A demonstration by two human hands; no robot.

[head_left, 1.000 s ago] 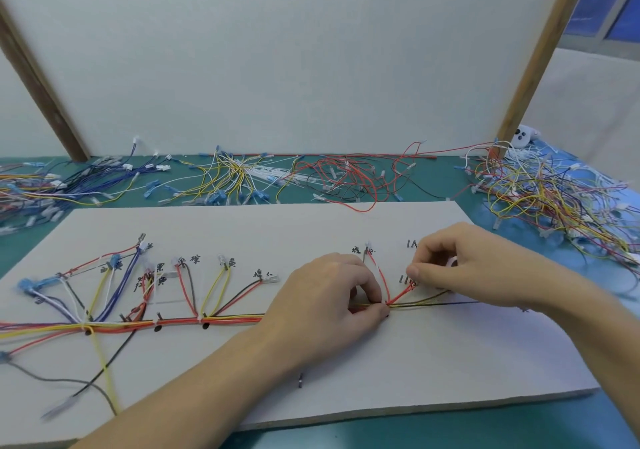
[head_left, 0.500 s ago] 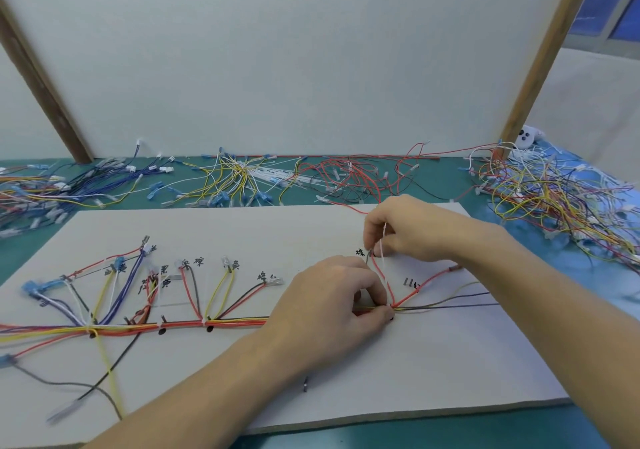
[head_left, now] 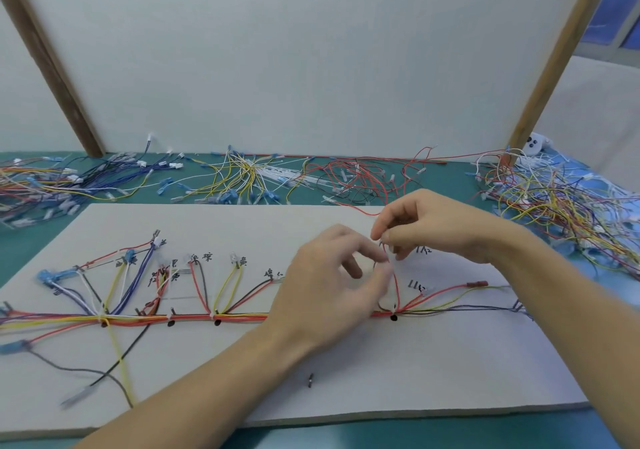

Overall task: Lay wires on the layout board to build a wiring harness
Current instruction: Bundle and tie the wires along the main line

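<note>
Red wire (head_left: 396,287), branch of the harness trunk (head_left: 194,317) on the layout board (head_left: 415,362): upper end pinched in the right hand (head_left: 429,229) grip above the board, raised for seating, left hand (head_left: 332,286) just below, fingers loosely curled, guiding it.

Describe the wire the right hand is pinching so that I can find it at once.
On the grey layout board, follow the red trunk bundle rightward to the black dot. From there a red wire rises almost straight up to the right hand, which pinches its top end. Its neighbours fan out low to the right; only this one stands upright.
</note>
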